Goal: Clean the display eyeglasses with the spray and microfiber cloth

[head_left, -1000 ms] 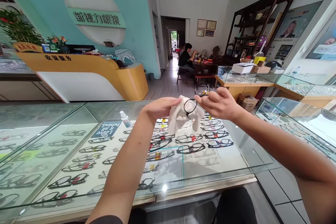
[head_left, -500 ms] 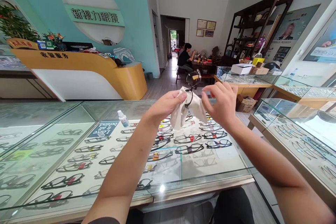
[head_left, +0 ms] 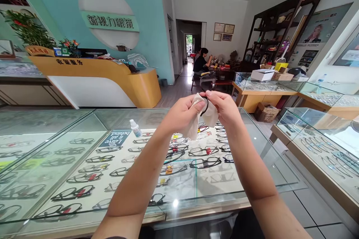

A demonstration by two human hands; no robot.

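Note:
A pair of dark-rimmed eyeglasses (head_left: 208,81) is held up on end above the glass counter, one round lens standing above my fingers. My left hand (head_left: 183,115) is closed on the lower part of the glasses through a whitish cloth (head_left: 192,127), its thumb pressing on the cloth. From the other side, my right hand (head_left: 226,109) pinches the frame near its middle, thumb and fingertips together. Cloth hangs below both hands and hides most of the lower lens. Its dark rim curves out between my hands.
Rows of eyeglasses (head_left: 205,162) lie inside the glass display case (head_left: 134,201) beneath my arms. A white spray bottle (head_left: 135,128) stands on the case, left of my hands. Another display case (head_left: 322,157) is at right. A person (head_left: 201,61) sits at a table farther back.
My right hand has moved left and closed on the frame; before, it was apart from it with fingers loosely curled. My left hand keeps its hold. The view has shifted slightly.

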